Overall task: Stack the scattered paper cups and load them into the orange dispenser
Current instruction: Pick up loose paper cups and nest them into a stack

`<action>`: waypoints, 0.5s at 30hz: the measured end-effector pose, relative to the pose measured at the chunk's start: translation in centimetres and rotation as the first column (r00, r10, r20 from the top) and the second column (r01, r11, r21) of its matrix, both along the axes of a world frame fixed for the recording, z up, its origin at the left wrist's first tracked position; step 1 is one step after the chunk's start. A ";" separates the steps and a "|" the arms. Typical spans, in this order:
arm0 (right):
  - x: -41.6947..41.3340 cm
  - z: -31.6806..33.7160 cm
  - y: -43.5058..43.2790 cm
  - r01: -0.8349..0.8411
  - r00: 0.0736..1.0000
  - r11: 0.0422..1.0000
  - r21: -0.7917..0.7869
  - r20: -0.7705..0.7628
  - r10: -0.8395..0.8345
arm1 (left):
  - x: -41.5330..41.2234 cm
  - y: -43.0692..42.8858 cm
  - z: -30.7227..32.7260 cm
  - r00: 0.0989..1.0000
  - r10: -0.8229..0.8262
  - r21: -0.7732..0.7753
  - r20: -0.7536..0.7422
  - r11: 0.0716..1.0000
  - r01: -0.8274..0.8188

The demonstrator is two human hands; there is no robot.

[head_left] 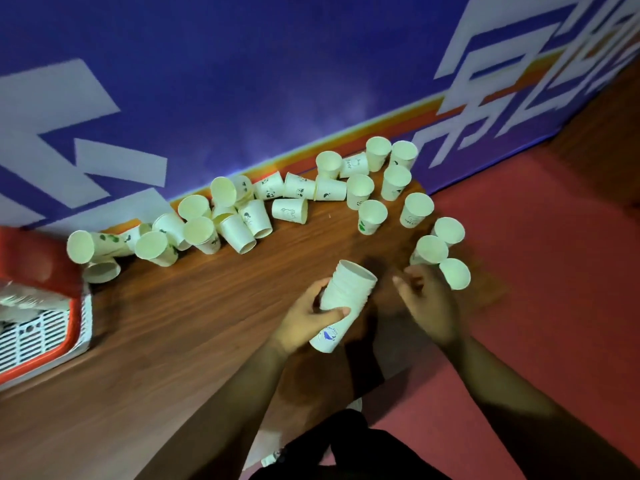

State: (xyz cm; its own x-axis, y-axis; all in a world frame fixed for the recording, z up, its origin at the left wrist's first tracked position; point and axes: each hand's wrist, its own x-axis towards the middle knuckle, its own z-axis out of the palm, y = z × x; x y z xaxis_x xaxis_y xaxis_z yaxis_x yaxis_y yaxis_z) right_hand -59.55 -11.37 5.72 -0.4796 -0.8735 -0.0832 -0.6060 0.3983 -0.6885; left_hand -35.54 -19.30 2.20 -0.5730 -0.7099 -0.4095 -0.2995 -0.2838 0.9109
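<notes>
Right, far left first: the orange plastic dispenser [34,261] with its white slotted panel is cut off by the frame edge and smeared with blur, so I can't make out its opening or whether any cups sit inside. It lies on the brown wood-grain table [207,323], hard against the blue wall with big white lettering [207,81].

Next along, the scattered white paper cups [289,210] trail along the foot of that wall. Most near the dispenser are tipped on their sides in a jumble, several overlapping, so I can't count them. The little pictures printed on them are too small to read. Further right the cups stand upright, mouths up, curling round the table's rounded end.

Centre now: my left hand [304,323] grasps the stack of nested white paper cups [346,296], wrapped round its middle. The stack is tilted, open mouth pointing up and away from me, a blue print showing near its base. It sits above the table, well apart from the dispenser.

Then my right hand [429,306], back towards me, fingers curled, badly blurred. It's just beside three upright cups [429,251] at the table's end, and I can't tell whether it pinches one or holds nothing. Beyond it, the red floor [554,271].
</notes>
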 end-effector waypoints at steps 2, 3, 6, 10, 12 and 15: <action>-4.0 -0.9 1.3 0.093 0.980 0.995 -0.030 -0.174 -0.097 | -2.0 -0.2 0.2 1.000 -0.027 0.014 -0.004 1.000 0.027; -5.9 -1.9 1.8 0.139 0.961 0.989 -0.048 -0.235 -0.147 | -2.8 -0.2 0.1 0.999 -0.036 0.025 0.000 0.999 0.036; -9.8 -4.9 2.7 0.222 0.928 0.974 0.044 -0.315 -0.198 | -5.0 -0.2 0.2 0.998 -0.053 0.031 0.022 0.998 0.052; -12.2 -8.4 2.3 0.175 0.927 0.949 0.261 -0.370 -0.069 | -6.6 -0.1 -0.4 0.996 -0.059 0.058 0.062 0.997 0.056; -12.5 -9.3 2.4 0.146 0.909 0.937 0.319 -0.416 0.000 | -6.9 0.0 -0.7 0.996 -0.044 0.066 0.080 0.997 0.039; -12.9 -9.9 2.7 0.062 0.895 0.941 0.333 -0.436 0.095 | -7.2 0.1 -1.0 0.994 -0.034 0.073 0.101 0.997 0.027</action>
State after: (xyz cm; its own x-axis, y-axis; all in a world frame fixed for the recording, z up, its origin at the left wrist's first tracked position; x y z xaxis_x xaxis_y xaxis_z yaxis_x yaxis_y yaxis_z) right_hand -72.45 -8.62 -4.20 -0.5202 -0.8405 -0.1516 -0.8217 0.5410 -0.1792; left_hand -42.70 -19.22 1.23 -0.5469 -0.6595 -0.5157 -0.3991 -0.3361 0.8531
